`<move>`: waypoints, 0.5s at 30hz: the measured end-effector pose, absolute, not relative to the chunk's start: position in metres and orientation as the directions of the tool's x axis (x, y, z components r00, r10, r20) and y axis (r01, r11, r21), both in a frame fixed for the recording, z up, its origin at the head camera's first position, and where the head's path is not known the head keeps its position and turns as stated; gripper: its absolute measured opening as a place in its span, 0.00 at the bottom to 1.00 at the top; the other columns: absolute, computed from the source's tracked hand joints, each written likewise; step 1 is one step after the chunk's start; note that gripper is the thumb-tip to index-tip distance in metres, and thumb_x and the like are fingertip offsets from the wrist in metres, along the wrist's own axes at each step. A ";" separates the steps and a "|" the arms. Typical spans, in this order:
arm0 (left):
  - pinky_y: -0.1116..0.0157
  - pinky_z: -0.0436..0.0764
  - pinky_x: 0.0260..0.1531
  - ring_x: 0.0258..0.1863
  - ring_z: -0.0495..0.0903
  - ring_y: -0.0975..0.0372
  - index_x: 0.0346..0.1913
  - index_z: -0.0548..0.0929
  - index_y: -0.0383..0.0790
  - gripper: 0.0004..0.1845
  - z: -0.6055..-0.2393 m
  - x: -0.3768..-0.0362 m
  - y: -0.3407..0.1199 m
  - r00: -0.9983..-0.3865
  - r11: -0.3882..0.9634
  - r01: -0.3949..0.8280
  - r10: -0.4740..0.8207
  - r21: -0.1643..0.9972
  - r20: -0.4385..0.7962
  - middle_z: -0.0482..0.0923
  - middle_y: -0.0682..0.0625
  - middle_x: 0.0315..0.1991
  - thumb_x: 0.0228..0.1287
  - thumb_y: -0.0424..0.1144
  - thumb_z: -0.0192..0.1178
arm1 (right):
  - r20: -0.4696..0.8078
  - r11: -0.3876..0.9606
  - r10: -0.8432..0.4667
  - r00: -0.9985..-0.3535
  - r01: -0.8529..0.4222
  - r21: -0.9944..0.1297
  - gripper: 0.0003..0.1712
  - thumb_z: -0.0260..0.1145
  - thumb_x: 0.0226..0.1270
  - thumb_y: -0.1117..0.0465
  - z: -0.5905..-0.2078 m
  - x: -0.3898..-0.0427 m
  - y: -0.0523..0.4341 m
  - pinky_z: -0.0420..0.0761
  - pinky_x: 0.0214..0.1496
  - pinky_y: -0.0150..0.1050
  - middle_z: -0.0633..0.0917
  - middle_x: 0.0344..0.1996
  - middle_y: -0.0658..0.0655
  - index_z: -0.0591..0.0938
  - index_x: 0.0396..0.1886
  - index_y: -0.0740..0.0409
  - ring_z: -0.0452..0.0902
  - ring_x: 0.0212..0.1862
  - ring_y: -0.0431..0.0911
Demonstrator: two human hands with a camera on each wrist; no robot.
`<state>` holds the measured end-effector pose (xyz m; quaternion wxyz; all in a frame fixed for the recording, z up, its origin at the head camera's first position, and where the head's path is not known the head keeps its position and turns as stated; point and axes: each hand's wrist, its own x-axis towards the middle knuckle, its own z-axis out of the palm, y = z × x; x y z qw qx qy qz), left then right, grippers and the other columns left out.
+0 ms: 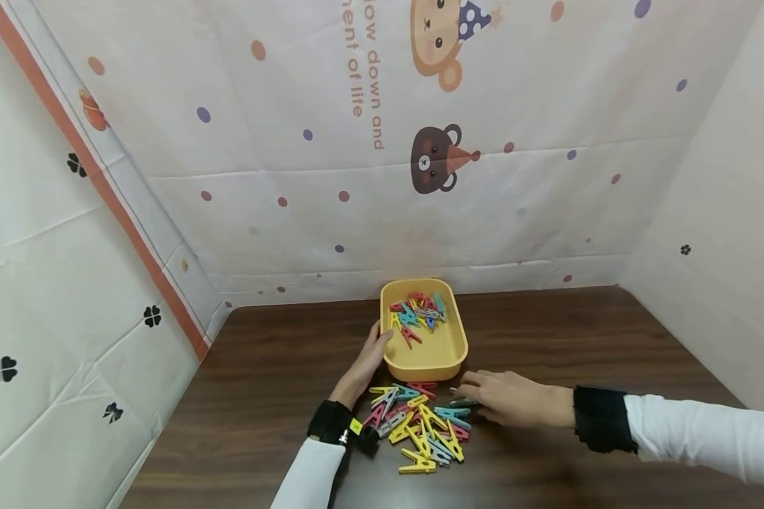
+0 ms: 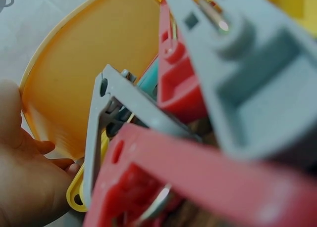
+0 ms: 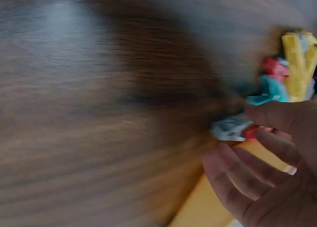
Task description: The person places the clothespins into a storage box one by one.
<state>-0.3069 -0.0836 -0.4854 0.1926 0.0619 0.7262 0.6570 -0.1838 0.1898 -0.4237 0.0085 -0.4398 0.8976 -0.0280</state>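
A yellow tray stands on the dark wooden table and holds several coloured clothes pegs at its far end. My left hand grips the tray's left rim, thumb on the edge. In the left wrist view the tray wall shows behind big blurred red and grey pegs, beside that hand. A loose pile of pegs lies in front of the tray. My right hand reaches in from the right, fingers stretched to a grey peg at the pile's edge. That grey peg lies just off the fingers.
Patterned cloth walls close in the table at the back and both sides. Bare wood lies to the right of the tray and to the left of my left arm.
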 end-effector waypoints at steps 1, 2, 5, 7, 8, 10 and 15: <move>0.39 0.49 0.77 0.81 0.49 0.44 0.84 0.41 0.49 0.38 -0.485 -0.307 -0.083 -0.917 0.129 -0.162 0.347 0.978 -0.198 0.48 0.38 0.82 0.82 0.54 0.43 | 0.006 0.612 -0.790 -0.613 -0.789 -0.052 0.19 0.73 0.66 0.62 -0.427 -0.184 0.192 0.81 0.38 0.31 0.83 0.46 0.50 0.83 0.56 0.55 0.80 0.44 0.39; 0.39 0.49 0.77 0.82 0.48 0.44 0.84 0.40 0.48 0.38 -0.485 -0.307 -0.082 -0.916 0.126 -0.159 0.351 0.979 -0.194 0.48 0.38 0.82 0.82 0.54 0.43 | 0.000 0.613 -0.790 -0.613 -0.789 -0.047 0.18 0.74 0.65 0.62 -0.429 -0.185 0.193 0.81 0.38 0.31 0.82 0.45 0.50 0.83 0.54 0.55 0.79 0.44 0.39; 0.40 0.48 0.77 0.82 0.47 0.44 0.84 0.40 0.48 0.38 -0.486 -0.307 -0.081 -0.915 0.125 -0.152 0.358 0.980 -0.188 0.48 0.38 0.82 0.82 0.53 0.43 | -0.034 0.638 -0.770 -0.637 -0.768 -0.056 0.14 0.74 0.65 0.62 -0.433 -0.183 0.196 0.79 0.35 0.30 0.81 0.41 0.48 0.85 0.49 0.54 0.78 0.40 0.36; 0.40 0.48 0.77 0.82 0.47 0.44 0.84 0.40 0.48 0.38 -0.485 -0.307 -0.079 -0.914 0.120 -0.149 0.362 0.982 -0.183 0.48 0.38 0.82 0.82 0.53 0.43 | -0.056 0.662 -0.749 -0.660 -0.744 -0.086 0.10 0.73 0.66 0.62 -0.432 -0.179 0.198 0.78 0.33 0.29 0.80 0.38 0.46 0.85 0.46 0.53 0.76 0.37 0.33; 0.40 0.48 0.77 0.82 0.47 0.44 0.84 0.40 0.48 0.38 -0.485 -0.307 -0.079 -0.914 0.120 -0.148 0.362 0.982 -0.182 0.48 0.38 0.82 0.82 0.53 0.43 | -0.056 0.670 -0.741 -0.669 -0.734 -0.105 0.09 0.73 0.65 0.62 -0.432 -0.177 0.200 0.77 0.32 0.29 0.79 0.36 0.45 0.85 0.44 0.52 0.74 0.35 0.32; 0.40 0.49 0.77 0.82 0.47 0.44 0.84 0.40 0.48 0.38 -0.484 -0.308 -0.079 -0.913 0.123 -0.151 0.363 0.981 -0.186 0.47 0.38 0.83 0.82 0.53 0.43 | -0.060 0.683 -0.728 -0.683 -0.716 -0.146 0.06 0.73 0.65 0.63 -0.431 -0.173 0.204 0.76 0.30 0.28 0.77 0.32 0.43 0.85 0.40 0.51 0.72 0.32 0.29; 0.40 0.48 0.78 0.82 0.46 0.44 0.84 0.40 0.48 0.38 -0.483 -0.310 -0.083 -0.917 0.127 -0.149 0.352 0.981 -0.185 0.46 0.38 0.83 0.82 0.53 0.43 | -0.072 0.673 -0.735 -0.675 -0.711 -0.206 0.08 0.74 0.64 0.64 -0.426 -0.166 0.214 0.73 0.29 0.27 0.76 0.30 0.41 0.83 0.34 0.47 0.69 0.30 0.27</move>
